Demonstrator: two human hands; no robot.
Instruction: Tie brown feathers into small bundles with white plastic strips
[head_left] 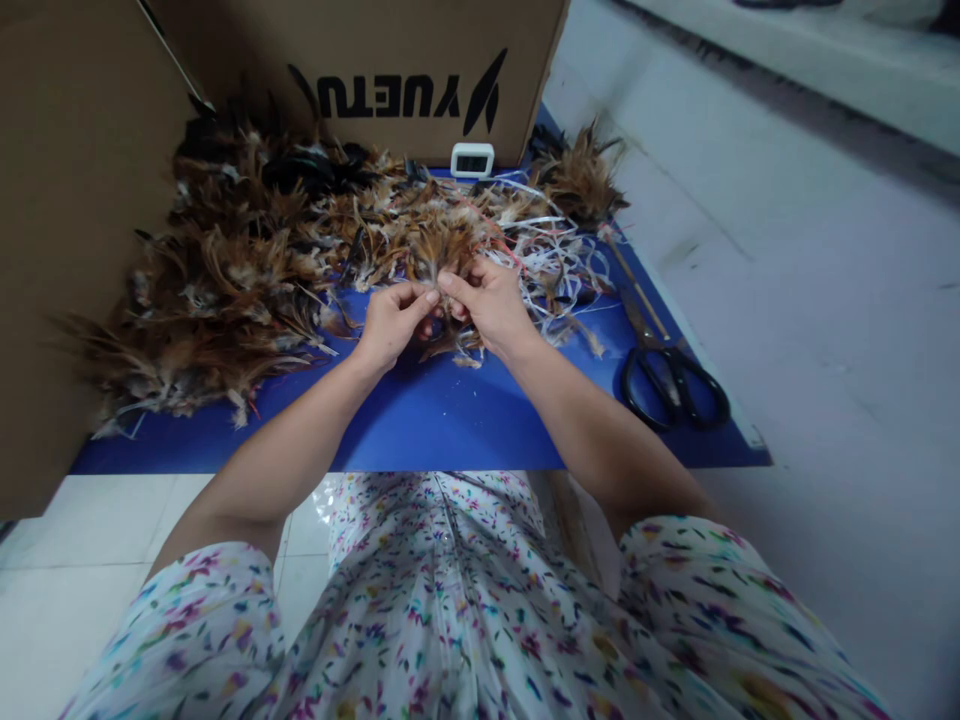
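Note:
My left hand point(395, 318) and my right hand point(487, 300) meet over the blue tabletop point(442, 425). Between them is a small bunch of brown feathers point(437, 250), its tips fanning away from me. Thumb and fingers of each hand pinch the lower end of this bunch, and the fingers hide the quill ends. Loose brown feathers point(240, 270) are heaped to the left and behind my hands. Just right of my right hand lies a tangle of white strips point(555, 260) with some red strands among them.
Black-handled scissors point(673, 388) lie at the table's right side, beside a thin stick point(637, 285). A white digital timer point(472, 160) stands at the back before a cardboard box point(390, 50). Another cardboard box point(67, 250) borders the left. More feathers point(581, 175) sit at the back right corner.

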